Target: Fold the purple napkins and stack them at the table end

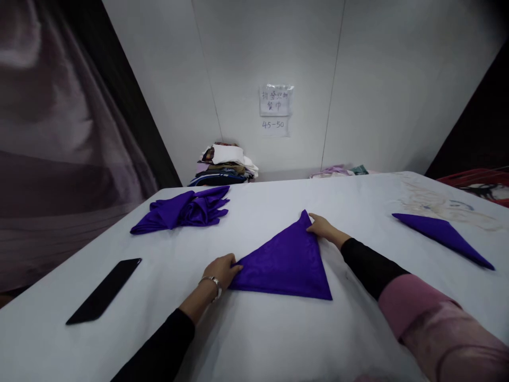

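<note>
The left hand has its grip pinched on the left corner of a triangular purple cloth; the right hand pinches its far edge near the top corner. The cloth lies on the white bench in front of the person. Farther out are a folded purple piece to the right, a crumpled purple heap far left, and a flat black object nearer on the left.
</note>
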`<state>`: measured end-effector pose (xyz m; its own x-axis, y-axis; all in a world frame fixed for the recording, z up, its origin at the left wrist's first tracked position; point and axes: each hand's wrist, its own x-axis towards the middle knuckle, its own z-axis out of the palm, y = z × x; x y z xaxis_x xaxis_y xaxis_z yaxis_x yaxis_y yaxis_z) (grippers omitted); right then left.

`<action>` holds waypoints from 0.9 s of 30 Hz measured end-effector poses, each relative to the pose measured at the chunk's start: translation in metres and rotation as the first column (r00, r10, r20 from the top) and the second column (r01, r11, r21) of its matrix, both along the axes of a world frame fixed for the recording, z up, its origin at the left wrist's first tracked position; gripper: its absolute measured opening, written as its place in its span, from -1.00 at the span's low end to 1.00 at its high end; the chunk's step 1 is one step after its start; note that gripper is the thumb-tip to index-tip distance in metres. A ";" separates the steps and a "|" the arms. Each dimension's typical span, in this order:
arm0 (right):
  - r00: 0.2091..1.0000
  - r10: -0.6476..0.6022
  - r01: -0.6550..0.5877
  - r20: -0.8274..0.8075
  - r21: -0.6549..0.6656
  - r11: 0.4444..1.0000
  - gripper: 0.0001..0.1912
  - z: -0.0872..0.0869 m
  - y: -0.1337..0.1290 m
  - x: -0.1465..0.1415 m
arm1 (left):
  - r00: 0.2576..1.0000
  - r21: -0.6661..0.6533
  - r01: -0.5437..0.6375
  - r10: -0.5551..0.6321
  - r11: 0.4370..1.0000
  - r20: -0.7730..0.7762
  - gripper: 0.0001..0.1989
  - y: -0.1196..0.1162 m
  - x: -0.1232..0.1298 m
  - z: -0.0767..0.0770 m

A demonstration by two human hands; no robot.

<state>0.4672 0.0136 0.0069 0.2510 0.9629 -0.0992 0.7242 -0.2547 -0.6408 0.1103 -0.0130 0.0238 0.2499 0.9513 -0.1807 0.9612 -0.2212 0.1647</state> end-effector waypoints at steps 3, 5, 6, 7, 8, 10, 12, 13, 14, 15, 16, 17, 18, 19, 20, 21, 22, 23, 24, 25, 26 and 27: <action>0.998 -0.022 0.022 -0.065 -0.012 1.000 -0.28 -0.002 -0.017 0.009 | 0.999 -0.010 0.051 -0.051 0.999 -0.005 -0.82 0.027 0.005 0.001; 0.996 -0.040 0.039 -0.078 -0.019 0.999 -0.26 -0.003 -0.029 0.013 | 0.997 -0.006 0.074 -0.074 0.997 -0.003 -0.82 0.048 0.009 0.003; 0.996 -0.048 0.046 -0.074 -0.025 0.999 -0.25 -0.003 -0.034 0.016 | 0.997 -0.004 0.081 -0.081 0.997 -0.004 -0.82 0.058 0.012 0.004; 0.997 -0.053 0.051 -0.063 -0.033 0.998 -0.24 -0.003 -0.038 0.018 | 0.996 0.000 0.087 -0.087 0.996 -0.005 -0.82 0.066 0.014 0.005; 0.998 -0.055 0.053 -0.044 -0.039 0.998 -0.23 -0.002 -0.043 0.020 | 0.996 0.007 0.091 -0.091 0.996 -0.006 -0.82 0.071 0.017 0.006; 0.998 -0.053 0.054 0.017 -0.038 0.998 -0.21 0.001 -0.050 0.023 | 0.994 0.048 0.106 -0.106 0.993 0.001 -0.77 0.073 0.023 0.009; 0.994 -0.053 0.054 0.097 -0.009 0.999 -0.22 0.005 -0.055 0.021 | 0.991 0.121 0.128 -0.131 0.984 0.020 -0.65 0.063 0.034 0.009; 0.985 -0.049 0.046 0.163 0.024 0.999 -0.25 0.008 -0.058 0.017 | 0.988 0.163 0.145 -0.153 0.976 0.033 -0.60 0.055 0.040 0.008; 0.970 -0.038 0.022 0.242 0.067 0.998 -0.29 0.010 -0.060 0.011 | 0.982 0.201 0.169 -0.182 0.965 0.046 -0.55 0.044 0.048 0.006; 0.947 -0.008 -0.030 0.321 0.112 0.993 -0.34 0.011 -0.062 0.001 | 0.974 0.231 0.201 -0.219 0.952 0.059 -0.51 0.033 0.056 0.003; 0.920 0.049 -0.116 0.390 0.150 0.982 -0.39 0.012 -0.063 -0.011 | 0.958 0.260 0.252 -0.279 0.932 0.071 -0.47 0.022 0.063 -0.002; 0.887 0.133 -0.232 0.443 0.176 0.957 -0.43 0.011 -0.065 -0.024 | 0.938 0.273 0.306 -0.337 0.912 0.074 -0.43 0.012 0.071 -0.007; 0.848 0.239 -0.361 0.473 0.184 0.914 -0.44 0.010 -0.067 -0.038 | 0.922 0.273 0.347 -0.379 0.897 0.072 -0.39 0.003 0.076 -0.012; 0.807 0.349 -0.478 0.476 0.179 0.860 -0.43 0.007 -0.068 -0.051 | 0.912 0.265 0.374 -0.404 0.889 0.067 -0.36 -0.005 0.081 -0.018; 0.762 0.447 -0.572 0.468 0.163 0.804 -0.41 0.004 -0.070 -0.064 | 0.911 0.244 0.384 -0.409 0.891 0.059 -0.33 -0.010 0.084 -0.023; 0.722 0.521 -0.635 0.456 0.137 0.760 -0.38 0.001 -0.071 -0.074 | 0.917 0.218 0.376 -0.396 0.900 0.050 -0.32 -0.014 0.085 -0.028; 0.696 0.568 -0.668 0.439 0.103 0.737 -0.35 -0.002 -0.072 -0.081 | 0.927 0.192 0.359 -0.373 0.913 0.041 -0.31 -0.016 0.085 -0.031; 0.685 0.595 -0.678 0.420 0.067 0.732 -0.32 -0.006 -0.072 -0.087 | 0.936 0.168 0.340 -0.350 0.925 0.033 -0.30 -0.017 0.084 -0.034; 0.685 0.607 -0.674 0.403 0.034 0.738 -0.30 -0.009 -0.073 -0.089 | 0.943 0.150 0.323 -0.330 0.934 0.028 -0.29 -0.018 0.083 -0.035; 0.688 0.610 -0.667 0.393 0.010 0.745 -0.29 -0.012 -0.073 -0.090 | 0.947 0.140 0.314 -0.320 0.939 0.026 -0.27 -0.018 0.081 -0.036; 0.690 0.609 -0.660 0.391 -0.004 0.751 -0.28 -0.014 -0.073 -0.090 | 0.948 0.136 0.312 -0.318 0.940 0.028 -0.27 -0.019 0.081 -0.036; 0.690 0.605 -0.657 0.396 -0.008 0.754 -0.28 -0.017 -0.073 -0.089 | 0.946 0.135 0.315 -0.322 0.939 0.033 -0.26 -0.020 0.080 -0.036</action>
<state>0.3783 -0.0592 -0.0096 -0.4290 0.9033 0.0005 0.8619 0.4095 -0.2991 0.1908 -0.0326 -0.0120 0.5495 0.8344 -0.0422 0.8276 -0.5367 0.1647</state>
